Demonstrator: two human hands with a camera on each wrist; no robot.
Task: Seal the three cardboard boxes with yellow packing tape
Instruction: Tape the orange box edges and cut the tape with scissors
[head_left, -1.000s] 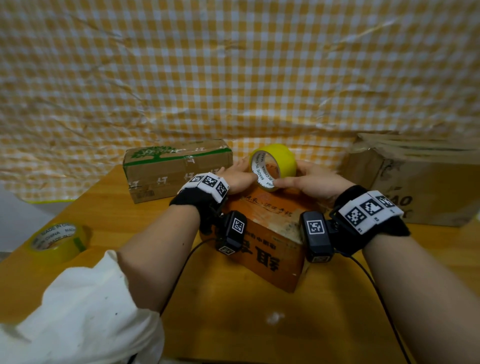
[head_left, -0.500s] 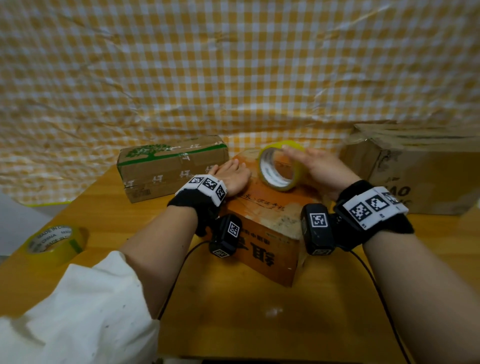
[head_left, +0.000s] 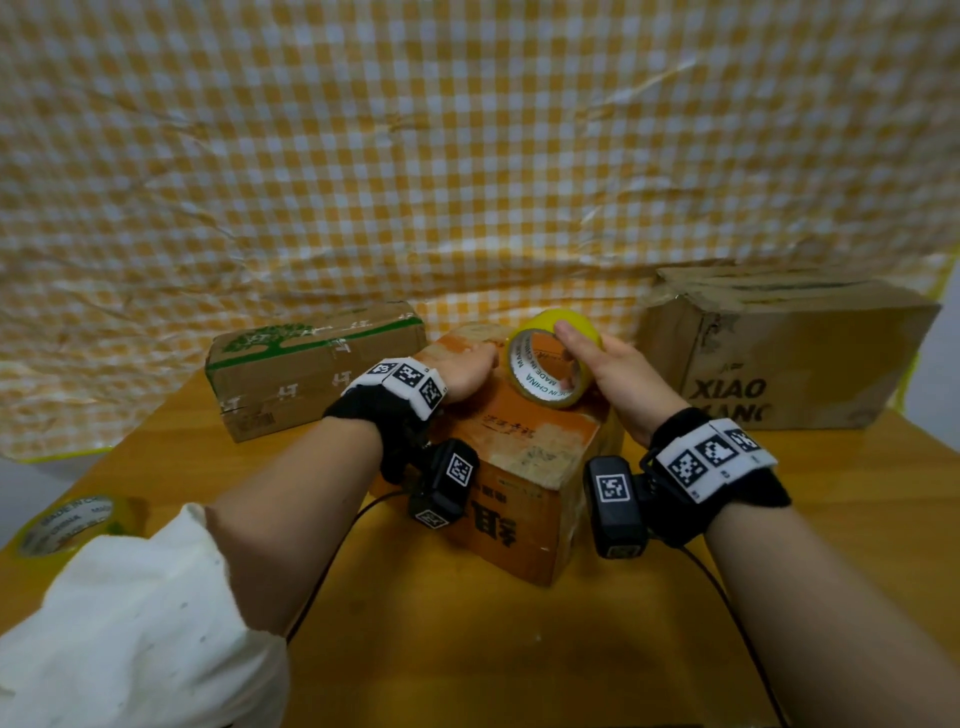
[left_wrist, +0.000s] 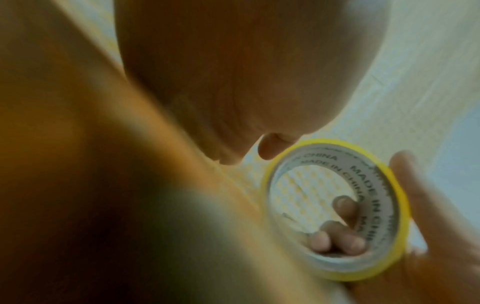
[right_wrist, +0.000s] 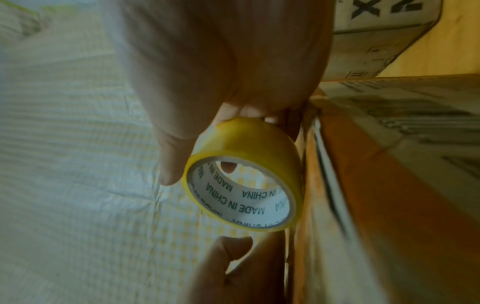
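Tape roll (head_left: 551, 358) gripped by right hand (head_left: 613, 371) atop orange box (head_left: 524, 441); left hand (head_left: 465, 371) lies flat

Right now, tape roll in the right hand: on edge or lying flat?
On edge: the tape roll stands on the orange box, core facing sideways, gripped by the right hand.

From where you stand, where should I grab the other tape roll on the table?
The spare tape roll lies flat near the table's left edge with its hole facing up, so come from above: thumb inside the hole, fingers on the outer yellow band.

Head view downward; wrist views close (sharing tape roll (head_left: 551, 358)).
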